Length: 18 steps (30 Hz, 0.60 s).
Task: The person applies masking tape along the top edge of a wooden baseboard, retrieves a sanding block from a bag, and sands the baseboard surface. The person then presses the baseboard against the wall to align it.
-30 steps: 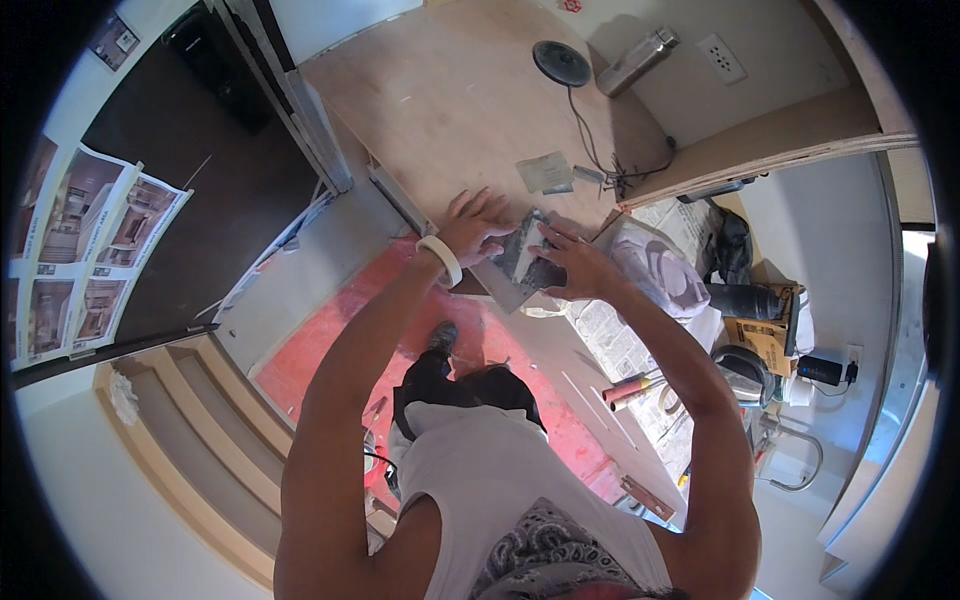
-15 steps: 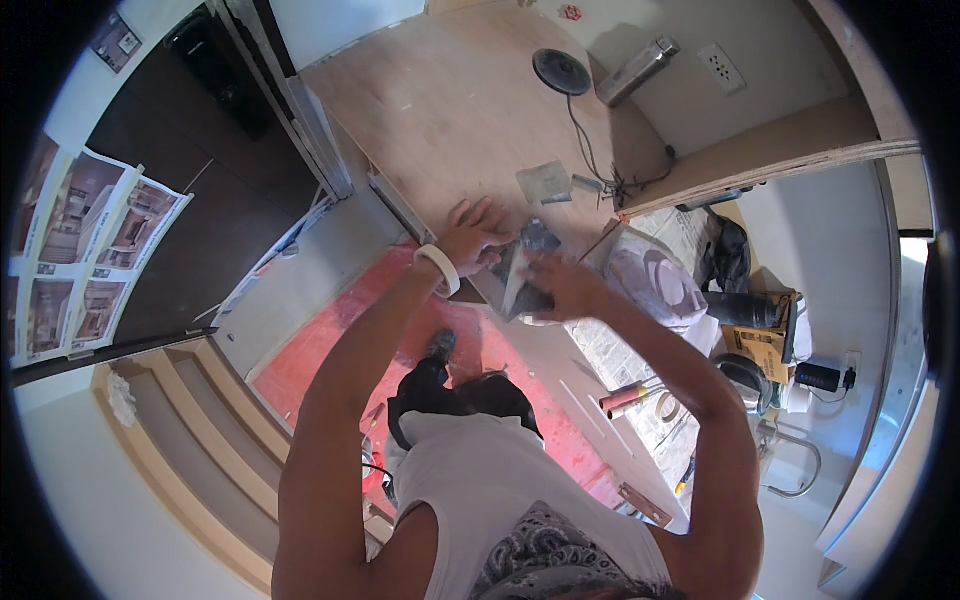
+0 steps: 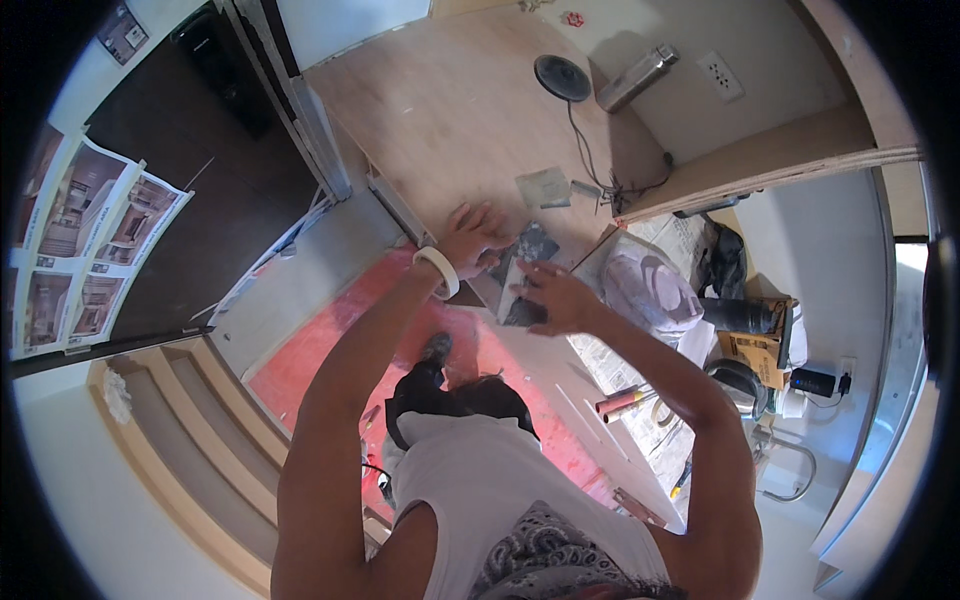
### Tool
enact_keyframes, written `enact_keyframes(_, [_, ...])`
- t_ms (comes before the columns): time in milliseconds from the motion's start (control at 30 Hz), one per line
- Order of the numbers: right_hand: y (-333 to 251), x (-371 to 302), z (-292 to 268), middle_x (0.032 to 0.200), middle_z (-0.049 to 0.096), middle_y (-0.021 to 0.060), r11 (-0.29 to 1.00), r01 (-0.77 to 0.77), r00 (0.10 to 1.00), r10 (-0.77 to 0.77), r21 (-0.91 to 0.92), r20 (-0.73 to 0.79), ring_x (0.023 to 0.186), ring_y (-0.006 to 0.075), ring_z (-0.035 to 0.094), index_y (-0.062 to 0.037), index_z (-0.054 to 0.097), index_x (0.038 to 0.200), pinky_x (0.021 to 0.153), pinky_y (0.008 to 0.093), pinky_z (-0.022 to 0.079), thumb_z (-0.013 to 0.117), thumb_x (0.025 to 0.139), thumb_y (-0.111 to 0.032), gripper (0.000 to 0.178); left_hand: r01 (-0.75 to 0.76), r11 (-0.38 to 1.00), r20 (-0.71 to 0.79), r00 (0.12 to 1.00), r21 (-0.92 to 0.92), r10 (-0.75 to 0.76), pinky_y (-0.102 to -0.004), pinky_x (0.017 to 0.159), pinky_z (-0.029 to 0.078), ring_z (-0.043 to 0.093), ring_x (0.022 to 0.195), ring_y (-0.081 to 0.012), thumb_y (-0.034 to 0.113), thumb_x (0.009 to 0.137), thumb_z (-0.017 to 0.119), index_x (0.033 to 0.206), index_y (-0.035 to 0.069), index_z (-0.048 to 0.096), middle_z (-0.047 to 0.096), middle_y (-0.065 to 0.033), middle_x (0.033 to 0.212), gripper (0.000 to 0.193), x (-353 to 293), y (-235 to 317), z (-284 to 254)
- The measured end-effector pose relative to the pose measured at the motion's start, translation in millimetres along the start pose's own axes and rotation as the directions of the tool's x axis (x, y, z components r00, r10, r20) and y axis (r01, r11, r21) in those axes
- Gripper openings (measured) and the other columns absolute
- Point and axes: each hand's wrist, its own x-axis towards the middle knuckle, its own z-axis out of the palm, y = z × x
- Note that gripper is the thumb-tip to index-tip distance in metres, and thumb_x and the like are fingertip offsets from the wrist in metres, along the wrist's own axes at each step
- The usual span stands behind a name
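Fingers of the left hand [image 3: 474, 240] fan out flat on the wooden bench [image 3: 430, 120], close to its front edge; those of the right hand [image 3: 560, 298] bend over a pale block [image 3: 512, 290] on a dark grey sheet [image 3: 537, 243], and whether they pinch it I cannot tell. At far left, printed posters [image 3: 90, 235] show room pictures with captions in bold capitals. Beside them stands a dark panel [image 3: 250, 170] with a black device [image 3: 210, 70] bearing small pale lettering. The bench's left edge runs diagonally toward the hands, and red floor [image 3: 330, 350] opens below it. A broad stretch of wood lies beyond the left hand, leaving room to slide forward. The left forearm, with a white wristband [image 3: 437, 272], reaches up fairly straight, palm down. The block and sheet sit at the bench's near corner, between the hands. Further right, a small pale card [image 3: 545, 188], a black disc [image 3: 562, 77] with a cable and a steel bottle [image 3: 638, 78] take up the far side, where a wooden partition [image 3: 760, 180] bounds the bench. The right elbow bends outward; beyond it, a brown carton [image 3: 757, 350] carries dark print.
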Motion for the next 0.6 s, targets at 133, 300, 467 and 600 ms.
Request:
enact_keyframes(133, [31, 2, -7, 0.164, 0.026, 0.0158, 0.945, -0.328, 0.922, 0.321, 0.001, -0.218, 0.149, 0.0439, 0.024, -0.0303, 0.057, 0.143, 0.115, 0.0639, 0.031, 0.078, 0.078, -0.053, 0.072, -0.014, 1.0, -0.014, 1.0, 0.0, 0.014, -0.0583, 0.123, 0.008, 0.017, 0.155, -0.0369, 0.031, 0.09, 0.072, 0.142, 0.033, 0.059, 0.029, -0.0073, 0.166, 0.053, 0, -3, 1])
enact_keyframes(300, [16, -5, 24, 0.16, 0.034, 0.0042, 0.933, -0.358, 0.895, 0.35, 0.02, -0.275, 0.148, 0.043, 0.025, -0.0379, 0.061, 0.137, 0.112, 0.0708, 0.027, 0.069, 0.089, -0.048, 0.05, -0.023, 0.999, -0.033, 0.999, 0.034, 0.024, -0.0581, 0.124, 0.007, 0.016, 0.155, -0.0355, 0.032, 0.09, 0.071, 0.141, 0.034, 0.06, 0.031, -0.0072, 0.165, 0.052, 0, -2, 5])
enact_keyframes(467, [-15, -6, 29, 0.154, 0.042, 0.0044, 0.987, -0.129, 0.963, 0.101, -0.096, -0.25, 0.146, 0.042, 0.029, -0.0381, 0.062, 0.136, 0.114, 0.0688, 0.024, 0.066, 0.092, -0.043, 0.044, -0.042, 0.997, -0.02, 0.999, 0.06, 0.044, -0.0581, 0.124, 0.007, 0.016, 0.156, -0.0352, 0.03, 0.09, 0.068, 0.143, 0.035, 0.058, 0.03, -0.0071, 0.166, 0.054, -2, -8, 5])
enact_keyframes(600, [19, 7, 14, 0.15, 0.045, 0.0024, 0.909, -0.412, 0.847, 0.409, 0.068, -0.338, 0.143, 0.0399, 0.033, -0.0392, 0.066, 0.131, 0.113, 0.0692, 0.024, 0.068, 0.09, -0.039, 0.041, -0.045, 0.998, 0.038, 0.998, 0.051, 0.044, -0.0579, 0.124, 0.007, 0.015, 0.155, -0.0379, 0.029, 0.088, 0.07, 0.146, 0.035, 0.055, 0.027, -0.0083, 0.167, 0.06, 1, -3, -2])
